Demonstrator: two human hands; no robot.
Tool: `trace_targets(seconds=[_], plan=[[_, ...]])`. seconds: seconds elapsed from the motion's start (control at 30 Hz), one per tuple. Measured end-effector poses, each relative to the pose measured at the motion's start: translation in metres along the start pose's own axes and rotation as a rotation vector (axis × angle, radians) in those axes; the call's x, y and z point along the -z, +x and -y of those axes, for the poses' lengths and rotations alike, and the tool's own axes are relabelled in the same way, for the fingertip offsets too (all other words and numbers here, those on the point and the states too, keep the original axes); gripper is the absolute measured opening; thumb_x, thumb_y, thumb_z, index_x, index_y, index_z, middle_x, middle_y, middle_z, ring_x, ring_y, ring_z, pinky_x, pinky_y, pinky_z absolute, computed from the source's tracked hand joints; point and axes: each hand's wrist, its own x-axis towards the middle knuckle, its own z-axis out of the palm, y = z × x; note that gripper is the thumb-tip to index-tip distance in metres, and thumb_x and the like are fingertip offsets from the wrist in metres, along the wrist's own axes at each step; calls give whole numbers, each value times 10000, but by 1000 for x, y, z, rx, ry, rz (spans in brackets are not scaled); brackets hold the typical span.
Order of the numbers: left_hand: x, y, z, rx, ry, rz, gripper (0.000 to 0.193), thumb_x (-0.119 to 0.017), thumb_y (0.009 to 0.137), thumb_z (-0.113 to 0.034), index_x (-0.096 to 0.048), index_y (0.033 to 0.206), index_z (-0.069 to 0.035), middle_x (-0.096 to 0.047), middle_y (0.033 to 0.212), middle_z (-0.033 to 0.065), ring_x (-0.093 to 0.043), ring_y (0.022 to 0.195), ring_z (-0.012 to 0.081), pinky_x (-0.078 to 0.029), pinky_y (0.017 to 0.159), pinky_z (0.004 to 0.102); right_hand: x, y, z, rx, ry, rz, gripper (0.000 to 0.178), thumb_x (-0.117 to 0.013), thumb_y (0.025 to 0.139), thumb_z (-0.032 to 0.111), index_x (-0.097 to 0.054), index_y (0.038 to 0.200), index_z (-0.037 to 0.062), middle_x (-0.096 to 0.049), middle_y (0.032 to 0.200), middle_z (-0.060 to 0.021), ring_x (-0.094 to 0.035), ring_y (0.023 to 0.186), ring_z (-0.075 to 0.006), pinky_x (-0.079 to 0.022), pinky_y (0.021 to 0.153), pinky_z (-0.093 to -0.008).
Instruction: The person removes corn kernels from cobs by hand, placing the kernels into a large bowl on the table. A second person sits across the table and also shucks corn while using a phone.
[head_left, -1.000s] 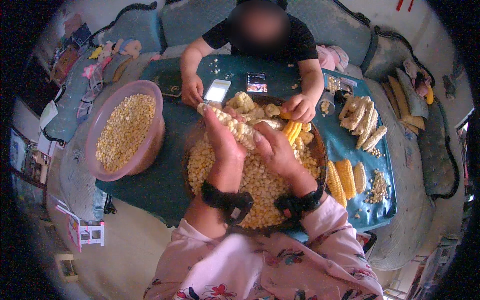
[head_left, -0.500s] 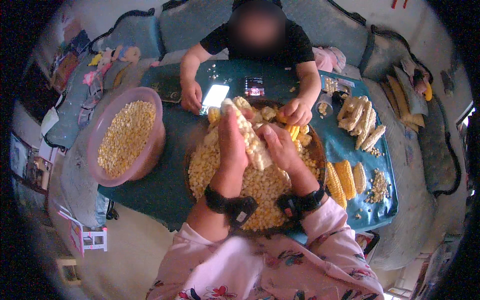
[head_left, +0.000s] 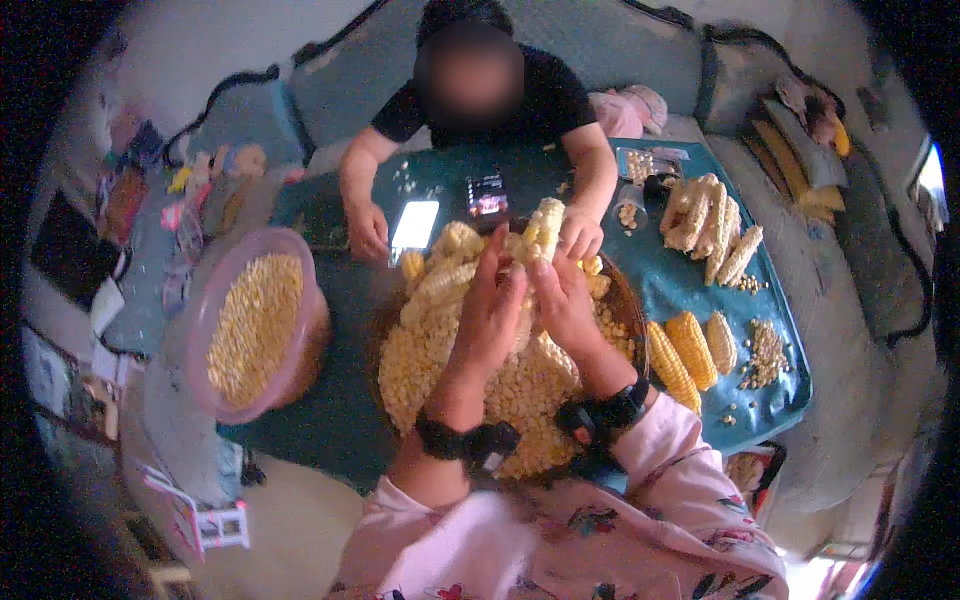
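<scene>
Both of my hands are raised over a round basket (head_left: pixel 642 335) heaped with loose pale corn kernels (head_left: pixel 520 415). A pale yellow corn cob (head_left: pixel 543 228) sticks up tilted between them. My right hand (head_left: pixel 570 308) is closed round its lower part, thumb pressed on the near side. My left hand (head_left: pixel 487 318) is against the cob's left side, its thumb at the lower end and its fingers partly hidden. More corn cobs (head_left: pixel 445 283) lie on the kernels beyond my left hand. A shorter cob piece (head_left: pixel 556 358) rests under my right wrist.
Left stands a pink tub (head_left: pixel 312 330) of kernels. Across the table a person's hand (head_left: pixel 580 235) is at the basket's far rim, the other (head_left: pixel 367 232) beside a lit phone (head_left: pixel 415 228). Stripped cobs (head_left: pixel 700 220), yellow ears (head_left: pixel 690 350) and a kernel pile (head_left: pixel 765 355) lie right.
The cob in my hands has shifted right and now points up and away. My left hand has turned and come closer to my right. The whole view has swung slightly.
</scene>
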Motion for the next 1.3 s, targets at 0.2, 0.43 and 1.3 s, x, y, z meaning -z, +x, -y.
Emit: trace_targets(seconds=[0.2, 0.43, 1.3], plan=[[-5, -4, -16, -7, 36, 76, 502, -446, 872, -244, -277, 1278, -3, -401, 1230, 129, -402, 1111, 201, -326, 924, 291, 9, 1, -1, 65, -115, -44, 364, -310, 920, 293, -525, 924, -1, -536, 790, -49, -472, 737, -129, -397, 664, -267], [-10, -1, 3, 100, -420, 49, 483, -347, 894, -365, -321, 1268, -60, -410, 1221, 75, -400, 1101, 163, -320, 928, 302, 10, 6, -1, -175, 337, -84, 315, -327, 920, 308, -513, 922, 55, -448, 691, 20, -393, 607, -63, -339, 535, -191], [17, 8, 15, 93, -332, -184, 543, -314, 881, -352, -222, 1319, -46, -297, 1312, 90, -320, 1184, 215, -263, 971, 332, 27, 9, 21, 226, -310, -60, 181, -558, 813, 193, -603, 790, 19, -547, 859, -111, -502, 812, -196, -394, 720, -292]])
